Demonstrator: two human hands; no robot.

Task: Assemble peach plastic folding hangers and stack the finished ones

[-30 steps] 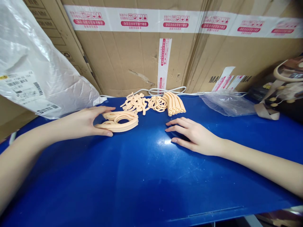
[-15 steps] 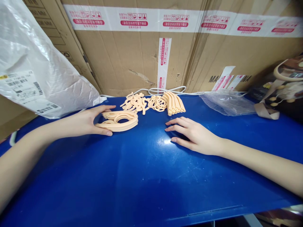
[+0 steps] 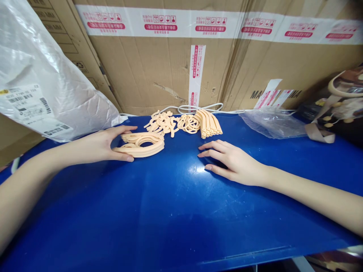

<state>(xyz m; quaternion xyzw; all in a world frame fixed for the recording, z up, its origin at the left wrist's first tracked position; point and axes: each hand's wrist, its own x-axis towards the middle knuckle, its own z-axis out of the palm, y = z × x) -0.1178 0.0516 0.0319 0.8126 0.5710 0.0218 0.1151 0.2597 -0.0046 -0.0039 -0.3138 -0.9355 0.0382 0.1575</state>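
Observation:
My left hand [image 3: 112,145] is closed round the left end of a stack of beige folding hangers [image 3: 149,151], thumb on the near side and fingers at the far side. The stack lies on the blue table. Its left end is partly hidden by the hand. My right hand [image 3: 227,160] rests on the table with its fingers spread and holds nothing. Just beyond its fingertips is a row of curved beige hanger arms [image 3: 209,124]. Left of them lie a pile of round beige pieces [image 3: 189,124] and a heap of beige hooks [image 3: 163,122].
A large white plastic parcel [image 3: 62,94] leans at the left. Taped cardboard boxes [image 3: 153,71] stand behind the blue table [image 3: 170,211]. A white cable [image 3: 212,107] runs along the back. A clear plastic bag [image 3: 273,124] and a beige ribbon [image 3: 319,132] lie at the right.
The stack of folding hangers has shifted very slightly left together with my left hand. My right hand stays where it was.

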